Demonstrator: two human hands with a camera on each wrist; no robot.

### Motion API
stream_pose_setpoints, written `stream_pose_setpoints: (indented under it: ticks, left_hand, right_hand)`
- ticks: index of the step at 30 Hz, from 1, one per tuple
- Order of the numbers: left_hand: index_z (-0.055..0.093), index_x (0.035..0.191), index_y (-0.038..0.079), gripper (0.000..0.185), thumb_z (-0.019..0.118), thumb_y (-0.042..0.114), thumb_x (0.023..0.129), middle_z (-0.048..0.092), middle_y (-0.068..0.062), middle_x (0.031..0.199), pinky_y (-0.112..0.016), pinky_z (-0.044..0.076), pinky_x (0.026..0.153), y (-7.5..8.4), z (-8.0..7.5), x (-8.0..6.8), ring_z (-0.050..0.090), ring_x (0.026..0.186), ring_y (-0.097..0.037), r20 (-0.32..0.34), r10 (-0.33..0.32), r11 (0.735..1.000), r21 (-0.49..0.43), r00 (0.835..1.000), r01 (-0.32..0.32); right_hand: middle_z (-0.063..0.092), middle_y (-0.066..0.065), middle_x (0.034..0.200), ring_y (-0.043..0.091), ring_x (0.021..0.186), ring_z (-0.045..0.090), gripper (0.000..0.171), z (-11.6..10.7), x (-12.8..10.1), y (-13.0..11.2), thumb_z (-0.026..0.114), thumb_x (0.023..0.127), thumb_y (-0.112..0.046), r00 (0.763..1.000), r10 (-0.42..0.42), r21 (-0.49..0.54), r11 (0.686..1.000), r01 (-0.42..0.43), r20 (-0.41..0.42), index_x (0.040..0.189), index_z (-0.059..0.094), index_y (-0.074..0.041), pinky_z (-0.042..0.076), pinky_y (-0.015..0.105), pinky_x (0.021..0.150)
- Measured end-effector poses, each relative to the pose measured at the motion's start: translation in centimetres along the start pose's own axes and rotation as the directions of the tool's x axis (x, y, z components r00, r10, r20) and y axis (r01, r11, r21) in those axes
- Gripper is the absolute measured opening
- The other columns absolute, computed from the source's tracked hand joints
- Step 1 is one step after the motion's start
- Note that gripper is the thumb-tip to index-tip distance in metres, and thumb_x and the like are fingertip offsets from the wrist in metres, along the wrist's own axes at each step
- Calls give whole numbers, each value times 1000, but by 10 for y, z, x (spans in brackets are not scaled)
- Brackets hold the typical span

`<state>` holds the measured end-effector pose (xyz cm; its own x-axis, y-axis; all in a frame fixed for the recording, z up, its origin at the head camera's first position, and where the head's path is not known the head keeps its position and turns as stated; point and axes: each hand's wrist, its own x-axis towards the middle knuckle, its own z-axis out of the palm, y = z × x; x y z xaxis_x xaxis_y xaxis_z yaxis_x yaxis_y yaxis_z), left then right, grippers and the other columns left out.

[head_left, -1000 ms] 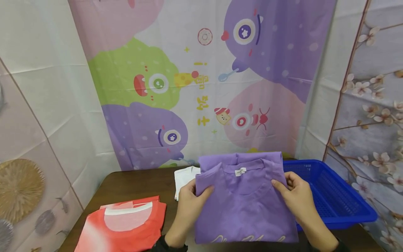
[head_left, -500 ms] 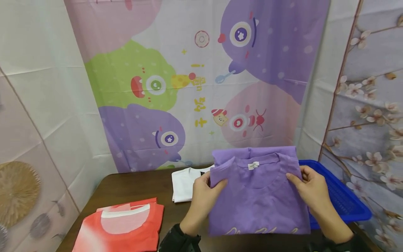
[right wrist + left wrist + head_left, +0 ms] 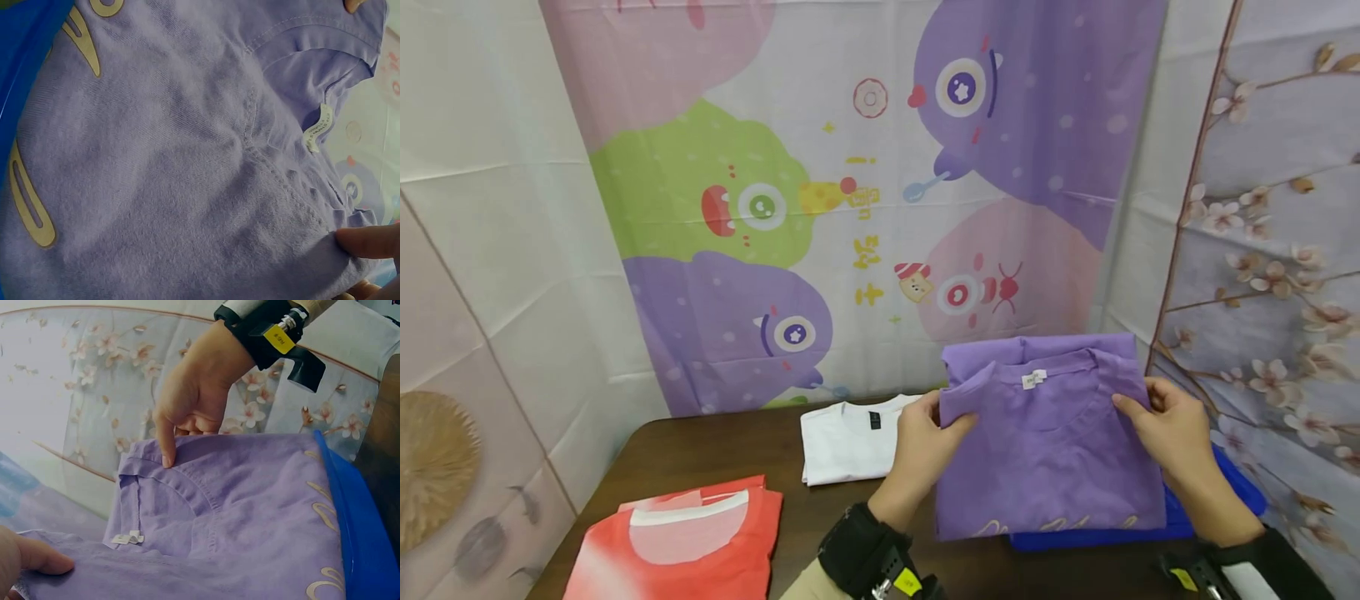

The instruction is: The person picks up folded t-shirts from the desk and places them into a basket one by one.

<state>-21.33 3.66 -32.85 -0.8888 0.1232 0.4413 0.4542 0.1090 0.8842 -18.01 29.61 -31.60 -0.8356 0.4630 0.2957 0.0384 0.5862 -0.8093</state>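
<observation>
Both hands — left hand [image 3: 925,437], right hand [image 3: 1172,429] — pinch the folded purple shirt [image 3: 1048,450] by its shoulders, fingers curled, lower right of the frame above the blue basket [image 3: 1243,492]. If one pinch slackens, the folds would likely fall open — or the shirt could snag the rim.

The folded purple T-shirt [image 3: 1045,450], collar up with its white label showing, hangs over the blue basket [image 3: 1240,492].

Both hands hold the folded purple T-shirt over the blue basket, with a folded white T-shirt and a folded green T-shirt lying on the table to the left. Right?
One detail is off: the T-shirt at the near left is red, not green, as the head view shows. Otherwise right: both hands hold the purple T-shirt over the blue basket, with the white T-shirt on the table.
</observation>
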Motion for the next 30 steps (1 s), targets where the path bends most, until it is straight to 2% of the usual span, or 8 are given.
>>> stream_pose_setpoints:
  ticks: [5, 7, 12, 15, 19, 24, 29, 30]
  left_hand:
    - [69, 97, -8, 26, 73, 3, 74, 72, -24, 85, -14, 46, 61, 2, 17, 8, 55, 67, -2, -2, -3, 1000, 0, 1000, 3]
    - [69, 96, -7, 24, 73, 2, 74, 73, -23, 84, -14, 46, 60, 3, 24, 11, 55, 67, -2, 3, -7, 1000, 2, 1000, 7]
    - [70, 93, -2, 19, 73, 5, 75, 73, -17, 81, -13, 45, 59, 8, 41, 14, 53, 64, 3, 14, -1, 1000, 19, 1000, 1]
    - [70, 92, -1, 18, 73, 6, 75, 74, -15, 80, -13, 46, 58, 10, 49, 17, 56, 64, 2, 4, 23, 999, 47, 1000, -24]
    - [71, 92, -1, 18, 75, 6, 76, 75, -15, 82, -13, 46, 58, 10, 61, 20, 62, 67, -4, -9, 40, 996, 76, 999, -39]
    - [71, 91, 1, 17, 76, 7, 76, 75, -13, 82, -13, 45, 58, 6, 71, 24, 61, 66, -4, -15, 26, 996, 88, 1000, -25]
    - [72, 92, 1, 17, 76, 6, 76, 75, -13, 84, -13, 46, 60, 3, 77, 28, 64, 69, -6, -12, 19, 997, 79, 1000, -18]
    - [72, 93, 1, 18, 76, 6, 76, 75, -13, 85, -14, 47, 60, 2, 77, 28, 65, 70, -8, -11, 24, 997, 79, 1000, -23]
  right_hand:
    - [54, -26, 72, -18, 63, 46, 37, -5, 10, 7, 64, 91, -15, 999, 11, 28, 1000, -10, -40, 119, 59, 7, 43, 8, 57]
    - [53, -27, 71, -18, 63, 45, 36, -8, 13, 10, 64, 90, -15, 998, 28, 32, 999, -26, -56, 119, 59, 7, 42, 7, 57]
    - [65, -10, 81, -21, 62, 40, 38, -16, 22, 16, 64, 90, -15, 994, 48, -7, 999, -49, -95, 120, 59, 7, 39, 4, 56]
    - [70, 8, 89, -21, 61, 39, 38, -19, 27, 20, 64, 90, -15, 993, 34, -27, 999, -38, -117, 119, 59, 8, 38, 4, 56]
    - [68, 28, 103, -22, 59, 36, 36, -24, 32, 25, 64, 89, -14, 987, 20, -53, 998, -29, -158, 117, 60, 9, 36, 3, 54]
    - [71, 16, 91, -23, 58, 36, 34, -28, 39, 31, 65, 88, -14, 982, 41, -48, 998, -51, -185, 114, 62, 7, 36, 2, 54]
    - [69, 24, 98, -23, 58, 35, 33, -30, 47, 38, 65, 87, -14, 978, 26, -71, 997, -42, -207, 112, 62, 7, 35, 3, 54]
    - [70, 21, 95, -23, 58, 35, 33, -30, 48, 39, 66, 87, -14, 976, 22, -70, 997, -38, -216, 112, 63, 7, 35, 3, 54]
